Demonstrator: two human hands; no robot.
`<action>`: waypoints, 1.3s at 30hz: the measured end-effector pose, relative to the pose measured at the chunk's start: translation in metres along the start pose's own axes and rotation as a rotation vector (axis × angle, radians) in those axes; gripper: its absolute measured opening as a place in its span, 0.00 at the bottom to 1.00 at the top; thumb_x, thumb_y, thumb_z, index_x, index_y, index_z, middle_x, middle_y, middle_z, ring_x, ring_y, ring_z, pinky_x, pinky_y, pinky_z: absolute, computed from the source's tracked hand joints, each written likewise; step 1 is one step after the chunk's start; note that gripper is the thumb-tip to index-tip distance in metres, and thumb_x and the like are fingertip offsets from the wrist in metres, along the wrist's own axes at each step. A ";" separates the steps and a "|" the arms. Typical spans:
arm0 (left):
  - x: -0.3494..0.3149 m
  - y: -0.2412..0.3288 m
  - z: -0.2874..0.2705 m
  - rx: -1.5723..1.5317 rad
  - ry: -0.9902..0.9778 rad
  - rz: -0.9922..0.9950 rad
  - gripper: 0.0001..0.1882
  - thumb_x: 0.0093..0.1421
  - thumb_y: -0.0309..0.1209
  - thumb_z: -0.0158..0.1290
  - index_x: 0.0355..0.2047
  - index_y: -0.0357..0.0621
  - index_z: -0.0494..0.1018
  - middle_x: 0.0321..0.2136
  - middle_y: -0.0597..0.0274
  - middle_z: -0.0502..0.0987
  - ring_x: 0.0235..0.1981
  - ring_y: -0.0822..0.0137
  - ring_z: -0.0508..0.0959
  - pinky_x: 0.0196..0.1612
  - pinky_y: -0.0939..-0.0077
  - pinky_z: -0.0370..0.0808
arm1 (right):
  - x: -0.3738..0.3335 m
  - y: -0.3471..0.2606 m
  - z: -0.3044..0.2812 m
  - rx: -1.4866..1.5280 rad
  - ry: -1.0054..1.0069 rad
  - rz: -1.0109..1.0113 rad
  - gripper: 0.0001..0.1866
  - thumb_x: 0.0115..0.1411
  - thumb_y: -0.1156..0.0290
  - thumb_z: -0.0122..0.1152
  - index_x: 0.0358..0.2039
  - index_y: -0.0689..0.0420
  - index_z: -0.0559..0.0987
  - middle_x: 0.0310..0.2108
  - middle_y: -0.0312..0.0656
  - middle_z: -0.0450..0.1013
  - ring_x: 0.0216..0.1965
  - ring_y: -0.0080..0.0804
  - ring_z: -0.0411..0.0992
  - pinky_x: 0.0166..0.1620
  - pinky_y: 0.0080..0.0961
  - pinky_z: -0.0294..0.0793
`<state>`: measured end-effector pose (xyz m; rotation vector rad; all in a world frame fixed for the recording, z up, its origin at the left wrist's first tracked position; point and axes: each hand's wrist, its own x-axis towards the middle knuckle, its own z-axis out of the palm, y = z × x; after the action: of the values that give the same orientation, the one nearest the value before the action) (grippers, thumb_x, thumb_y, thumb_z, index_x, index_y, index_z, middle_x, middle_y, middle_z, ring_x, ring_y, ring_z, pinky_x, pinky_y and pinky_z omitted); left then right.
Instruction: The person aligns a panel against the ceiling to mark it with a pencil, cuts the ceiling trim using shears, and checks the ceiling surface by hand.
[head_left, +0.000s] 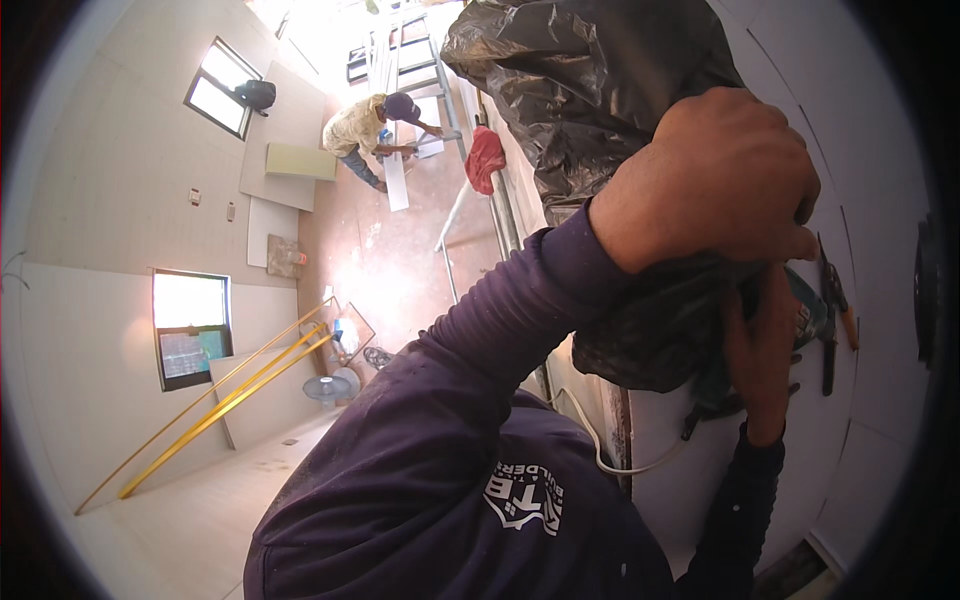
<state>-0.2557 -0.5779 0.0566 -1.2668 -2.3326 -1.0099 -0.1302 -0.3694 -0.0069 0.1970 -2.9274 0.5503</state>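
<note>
A large black plastic bag (590,80), crumpled and shiny, hangs in front of me and bulges downward to a lower part (640,345). My left hand (725,175) is closed in a fist against the bag's right side, its fingertips mostly turned out of sight. Just below it, my right hand (762,340) reaches up with fingers bent against the plastic; their tips are hidden under the left hand. Behind the right hand a teal power tool (815,310) shows in part. Beside that lie pliers (832,285) with dark and orange handles.
A white cord (620,468) loops near my chest. A red cloth or bag (485,160) hangs by a long rail. Far below, a co-worker (360,130) bends over a white panel (397,185). Yellow bars (215,415) lean on the wall near a fan (328,387). A ladder (425,65) stands farther off.
</note>
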 end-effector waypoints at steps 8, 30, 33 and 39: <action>0.001 0.001 0.000 -0.004 -0.013 -0.009 0.20 0.59 0.54 0.67 0.39 0.52 0.91 0.36 0.56 0.88 0.44 0.52 0.87 0.51 0.57 0.84 | 0.000 -0.001 -0.002 -0.013 0.003 0.002 0.31 0.72 0.70 0.60 0.72 0.68 0.67 0.66 0.64 0.71 0.68 0.63 0.69 0.70 0.50 0.65; 0.001 -0.001 0.005 -0.001 0.048 0.049 0.18 0.58 0.52 0.67 0.35 0.52 0.90 0.36 0.61 0.86 0.46 0.54 0.85 0.52 0.59 0.81 | 0.000 -0.003 -0.001 0.045 0.056 -0.030 0.30 0.71 0.71 0.62 0.70 0.66 0.68 0.64 0.64 0.72 0.67 0.64 0.70 0.67 0.51 0.68; 0.003 -0.002 0.005 -0.001 0.074 0.083 0.18 0.58 0.52 0.67 0.35 0.52 0.89 0.36 0.61 0.86 0.46 0.54 0.85 0.53 0.60 0.81 | -0.001 -0.003 -0.001 0.019 0.099 -0.069 0.31 0.71 0.71 0.62 0.71 0.66 0.68 0.64 0.64 0.72 0.66 0.65 0.70 0.67 0.52 0.68; 0.004 0.000 0.003 -0.005 0.054 0.065 0.17 0.58 0.52 0.67 0.34 0.53 0.89 0.36 0.62 0.86 0.46 0.55 0.85 0.53 0.60 0.81 | 0.001 -0.005 -0.004 0.047 0.054 -0.049 0.30 0.70 0.71 0.63 0.70 0.67 0.68 0.64 0.65 0.72 0.66 0.66 0.70 0.66 0.53 0.68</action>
<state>-0.2580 -0.5733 0.0562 -1.2921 -2.2357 -1.0166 -0.1302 -0.3726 -0.0015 0.2542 -2.8517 0.6080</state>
